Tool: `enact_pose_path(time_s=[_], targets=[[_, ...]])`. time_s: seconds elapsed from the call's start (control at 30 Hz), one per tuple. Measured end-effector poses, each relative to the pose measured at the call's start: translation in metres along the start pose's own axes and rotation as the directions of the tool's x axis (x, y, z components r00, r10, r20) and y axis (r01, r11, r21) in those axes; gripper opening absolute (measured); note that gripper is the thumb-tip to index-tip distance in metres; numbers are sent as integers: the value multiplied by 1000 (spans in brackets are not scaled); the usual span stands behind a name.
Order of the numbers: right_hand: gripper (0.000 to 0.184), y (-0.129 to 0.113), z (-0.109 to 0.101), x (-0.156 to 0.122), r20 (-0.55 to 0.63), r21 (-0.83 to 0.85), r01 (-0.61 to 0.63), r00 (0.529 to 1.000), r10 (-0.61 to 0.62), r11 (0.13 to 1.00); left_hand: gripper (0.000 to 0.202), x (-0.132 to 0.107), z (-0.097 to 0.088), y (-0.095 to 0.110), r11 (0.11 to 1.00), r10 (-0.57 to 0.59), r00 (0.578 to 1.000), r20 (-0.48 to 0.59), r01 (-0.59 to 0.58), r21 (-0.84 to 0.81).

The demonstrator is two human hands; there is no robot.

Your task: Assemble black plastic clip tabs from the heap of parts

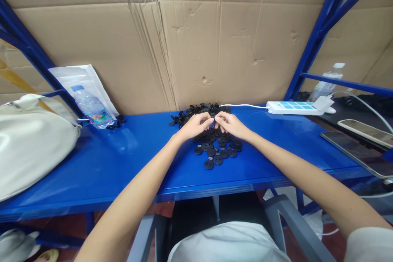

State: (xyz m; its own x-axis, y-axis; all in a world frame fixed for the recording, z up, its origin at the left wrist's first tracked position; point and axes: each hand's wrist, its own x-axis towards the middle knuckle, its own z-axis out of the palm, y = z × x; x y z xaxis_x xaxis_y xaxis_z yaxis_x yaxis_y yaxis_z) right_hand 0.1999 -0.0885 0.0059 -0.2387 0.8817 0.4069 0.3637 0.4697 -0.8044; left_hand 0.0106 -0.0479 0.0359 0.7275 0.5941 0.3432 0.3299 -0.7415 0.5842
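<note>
Over the middle of the blue table, my left hand (195,126) and my right hand (232,125) come close together, fingertips almost meeting. Both are closed in a pinch; whatever is between the fingers is too small and dark to make out. Just behind them lies a heap of small black plastic parts (200,109), partly hidden by my hands. In front, on the near side, several flat round black pieces with small tabs (217,159) are spread out, some overlapping. The ones directly under my fingers are partly covered.
A white bag (37,143) rests on the blue table (123,163) at left, beside a water bottle (92,107) and white pouch (89,74). At right are a power strip (293,107) with a white cable and two phones (359,151). Cardboard (239,41) stands behind.
</note>
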Motion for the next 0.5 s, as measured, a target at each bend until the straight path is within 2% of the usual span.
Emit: enact_pose_path(time_s=[0.13, 0.27, 0.4, 0.5], targets=[[23, 2, 1, 1, 0, 19, -24, 1000, 24, 1000, 40, 0, 1, -3, 1000, -14, 1000, 2, 14, 6], [20, 6, 1, 3, 4, 3, 4, 1000, -4, 1000, 38, 0, 2, -6, 1000, -7, 1000, 7, 7, -20], [25, 6, 0, 3, 4, -28, 38, 999, -38, 999, 36, 0, 1, -6, 1000, 7, 1000, 7, -7, 15], [29, 4, -1, 1, 8, -24, 21, 1000, -20, 999, 36, 0, 0, -5, 999, -1, 1000, -29, 3, 43]])
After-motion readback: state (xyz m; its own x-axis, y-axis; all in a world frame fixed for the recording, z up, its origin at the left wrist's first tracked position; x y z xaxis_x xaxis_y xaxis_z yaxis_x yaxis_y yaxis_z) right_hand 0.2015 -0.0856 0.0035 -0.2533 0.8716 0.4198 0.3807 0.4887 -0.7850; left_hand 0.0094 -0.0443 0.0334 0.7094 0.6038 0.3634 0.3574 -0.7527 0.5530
